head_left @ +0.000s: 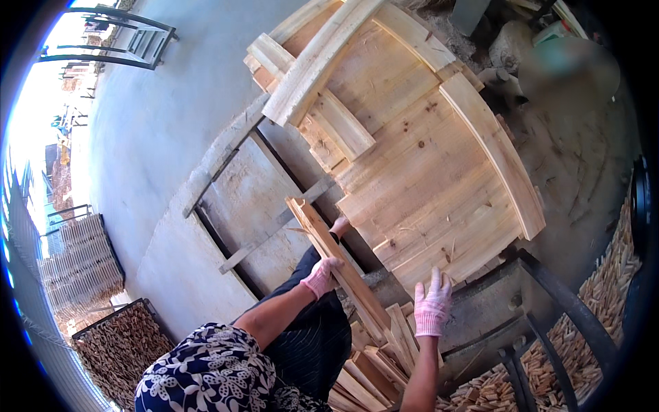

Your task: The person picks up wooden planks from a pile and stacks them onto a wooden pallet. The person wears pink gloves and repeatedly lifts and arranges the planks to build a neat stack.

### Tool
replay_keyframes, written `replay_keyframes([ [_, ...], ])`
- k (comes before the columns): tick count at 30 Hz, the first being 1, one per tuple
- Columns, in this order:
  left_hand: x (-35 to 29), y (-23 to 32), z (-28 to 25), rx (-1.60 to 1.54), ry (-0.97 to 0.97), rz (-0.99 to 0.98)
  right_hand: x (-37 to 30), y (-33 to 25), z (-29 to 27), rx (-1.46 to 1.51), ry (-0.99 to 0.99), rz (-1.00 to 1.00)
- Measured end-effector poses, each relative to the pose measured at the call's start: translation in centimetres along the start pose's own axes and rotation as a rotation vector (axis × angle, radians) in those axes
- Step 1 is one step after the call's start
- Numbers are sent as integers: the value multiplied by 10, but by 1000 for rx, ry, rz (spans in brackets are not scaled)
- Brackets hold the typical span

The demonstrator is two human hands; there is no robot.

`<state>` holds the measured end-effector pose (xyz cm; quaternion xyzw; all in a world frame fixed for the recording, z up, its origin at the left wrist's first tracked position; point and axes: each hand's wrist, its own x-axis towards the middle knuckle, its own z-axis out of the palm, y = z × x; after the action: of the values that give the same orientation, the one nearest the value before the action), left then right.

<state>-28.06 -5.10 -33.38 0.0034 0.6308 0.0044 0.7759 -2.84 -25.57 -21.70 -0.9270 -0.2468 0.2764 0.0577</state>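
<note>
My left hand, in a pink and white glove, is closed around a long rough wooden plank. The plank slants from its splintered upper end down toward loose wood pieces by my legs; it may be more than one strip. My right hand, gloved alike, has its fingers stretched out and apart at the near edge of a stack of boards. Nothing shows in its grasp, and whether its fingertips touch the boards I cannot tell.
A long board and a narrower strip lie on the stack. Loose offcuts stand below my hands. Dark metal bars and wood-piece heaps are at the right. A metal frame lies left; slatted stacks stand farther off.
</note>
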Motion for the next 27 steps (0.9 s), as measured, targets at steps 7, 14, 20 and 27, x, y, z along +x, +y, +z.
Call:
replay_keyframes([
  [7, 71, 8, 75, -93, -149, 170, 30, 52, 69, 775, 237, 532],
  [14, 77, -8, 34, -54, -154, 136, 25, 55, 60, 763, 281, 464],
  [20, 134, -58, 42, -91, -330, 323, 40, 97, 88, 902, 151, 690],
  [27, 51, -37, 67, -95, -133, 107, 13, 25, 42, 145, 354, 227],
])
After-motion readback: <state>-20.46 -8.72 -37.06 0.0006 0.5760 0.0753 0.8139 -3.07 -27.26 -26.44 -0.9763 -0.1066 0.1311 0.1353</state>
